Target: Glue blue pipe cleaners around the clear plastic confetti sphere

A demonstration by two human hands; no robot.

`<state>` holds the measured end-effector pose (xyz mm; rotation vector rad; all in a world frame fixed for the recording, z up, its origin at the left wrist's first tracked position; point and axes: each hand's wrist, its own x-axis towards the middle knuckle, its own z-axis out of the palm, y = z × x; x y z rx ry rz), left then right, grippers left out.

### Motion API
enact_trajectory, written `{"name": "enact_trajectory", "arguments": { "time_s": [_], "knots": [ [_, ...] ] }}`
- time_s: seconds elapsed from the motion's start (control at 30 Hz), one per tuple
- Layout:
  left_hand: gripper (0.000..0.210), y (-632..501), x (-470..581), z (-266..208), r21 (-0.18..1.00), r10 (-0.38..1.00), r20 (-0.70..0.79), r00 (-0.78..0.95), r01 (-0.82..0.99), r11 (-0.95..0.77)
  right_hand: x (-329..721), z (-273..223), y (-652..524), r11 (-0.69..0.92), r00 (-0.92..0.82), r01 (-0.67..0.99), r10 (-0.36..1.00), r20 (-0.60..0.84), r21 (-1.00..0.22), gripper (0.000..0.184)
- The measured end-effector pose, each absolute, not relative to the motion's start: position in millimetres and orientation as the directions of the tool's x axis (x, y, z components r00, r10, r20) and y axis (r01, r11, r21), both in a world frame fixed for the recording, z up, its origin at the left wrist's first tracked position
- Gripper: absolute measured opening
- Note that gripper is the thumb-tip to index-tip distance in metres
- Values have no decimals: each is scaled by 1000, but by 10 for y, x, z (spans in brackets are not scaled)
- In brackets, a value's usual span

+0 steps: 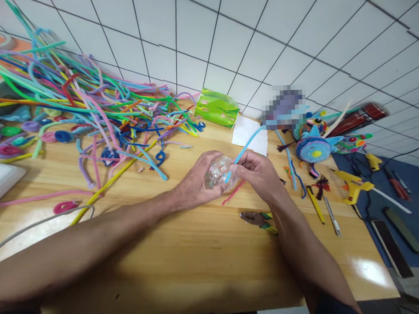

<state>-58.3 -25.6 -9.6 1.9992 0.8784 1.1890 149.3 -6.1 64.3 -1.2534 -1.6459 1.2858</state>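
Note:
My left hand [199,181] is wrapped round a clear ball [217,174] with glittery bits inside, held just above the wooden table. Between the thumb and fingers of my right hand [256,173] is a light blue pipe cleaner [248,141]. Its lower end lies against the ball, and its upper part curves away to the right. Beneath the hands a short red pipe cleaner [233,193] shows on the table. Pliers [259,220] with green and yellow handles rest beside my right forearm.
A heap of coloured pipe cleaners [101,106] covers the back left. Behind the hands stand a green tissue pack [217,107] and white paper [251,133]. A blue spiral craft piece [314,148], a yellow glue gun [353,185], a yellow cutter [316,203] and a pen [331,216] lie at right.

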Motion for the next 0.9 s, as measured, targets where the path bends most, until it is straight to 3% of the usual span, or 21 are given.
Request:
{"name": "enact_trajectory", "arguments": {
  "time_s": [0.43, 0.7, 0.9],
  "knots": [
    [74, -234, -591, -143, 798, 785, 491, 377, 167, -579, 1491, 630, -63, 51, -299, 291, 953, -40, -955, 44],
    [66, -231, -659, -29, 882, 811, 365, 457, 111, -459, 1488, 623, -58, 41, -283, 286, 958, -43, -957, 45],
    [91, -170, -639, -76, 785, 753, 464, 466, 176, -594, 1490, 613, -40, 51, -256, 283, 966, -24, -958, 45]
  ]
}}
